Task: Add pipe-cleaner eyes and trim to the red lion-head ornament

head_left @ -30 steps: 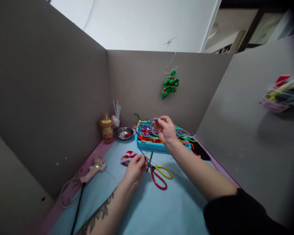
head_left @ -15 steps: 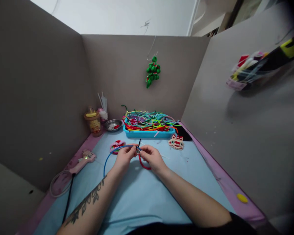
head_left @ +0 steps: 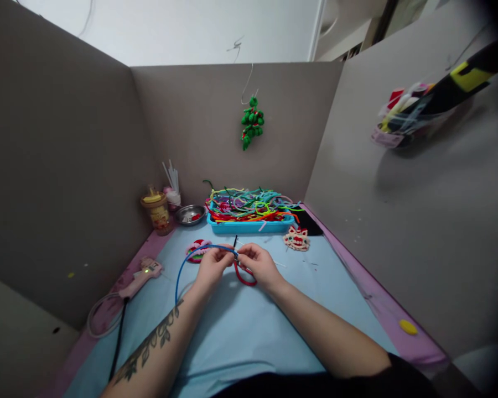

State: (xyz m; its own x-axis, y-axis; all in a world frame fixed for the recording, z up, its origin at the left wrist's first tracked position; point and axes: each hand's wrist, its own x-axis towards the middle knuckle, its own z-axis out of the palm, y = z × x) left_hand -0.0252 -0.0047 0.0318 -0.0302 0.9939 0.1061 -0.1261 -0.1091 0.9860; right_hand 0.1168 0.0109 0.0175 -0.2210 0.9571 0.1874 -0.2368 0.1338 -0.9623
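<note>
My left hand point(head_left: 209, 269) and my right hand point(head_left: 259, 267) meet over the blue mat point(head_left: 240, 331), fingers pinched together. Both pinch a blue pipe cleaner point(head_left: 186, 264) that arcs up and left from my left hand. Scissors with red handles point(head_left: 244, 275) lie under my right hand, with a dark tip sticking up between the hands. A red and pink woven piece point(head_left: 196, 249) lies just beyond my left hand.
A blue tray point(head_left: 249, 225) heaped with coloured pipe cleaners stands at the back. Left of it are a metal dish point(head_left: 190, 215), a yellow-lidded jar point(head_left: 156, 210) and a pink glue gun point(head_left: 139, 276). A cream woven piece point(head_left: 296, 239) lies right. A green ornament point(head_left: 251, 121) hangs on the grey wall.
My right hand came back from the tray with the blue pipe cleaner and joined my left hand at the scissors. The view shifted right; since half a second ago little has moved.
</note>
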